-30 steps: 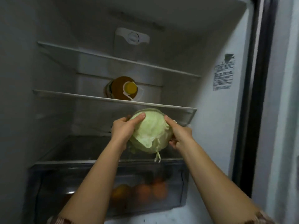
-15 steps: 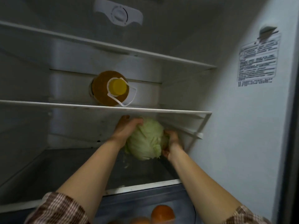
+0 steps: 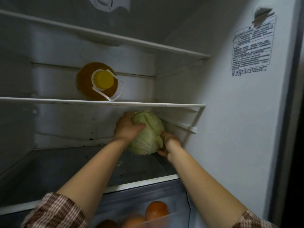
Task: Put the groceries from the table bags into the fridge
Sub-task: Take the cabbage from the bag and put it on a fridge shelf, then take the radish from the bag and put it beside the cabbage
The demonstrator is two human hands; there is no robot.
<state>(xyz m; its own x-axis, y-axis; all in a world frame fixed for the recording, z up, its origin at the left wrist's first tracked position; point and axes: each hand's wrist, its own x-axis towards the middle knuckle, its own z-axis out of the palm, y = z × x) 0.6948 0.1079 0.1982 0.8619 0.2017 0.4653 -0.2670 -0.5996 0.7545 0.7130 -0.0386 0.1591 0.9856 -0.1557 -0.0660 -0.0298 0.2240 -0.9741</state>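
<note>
A pale green cabbage (image 3: pixel 148 134) is deep inside the open fridge, under the middle shelf (image 3: pixel 98 102) and over the dark glass shelf (image 3: pixel 57 168) at the back right. My left hand (image 3: pixel 127 127) grips its upper left side with the thumb across the front. My right hand (image 3: pixel 167 143) cups it from below on the right. Whether the cabbage touches the glass shelf I cannot tell.
An oil bottle with a yellow cap (image 3: pixel 98 81) lies on the middle shelf, cap toward me. Oranges (image 3: pixel 156 210) lie in the crisper drawer below. The fridge's right wall (image 3: pixel 230 129) carries a label and stands close to the cabbage.
Both hands have carried the cabbage from the fridge front, under the middle shelf, farther in toward the back right. The camera has come closer.
</note>
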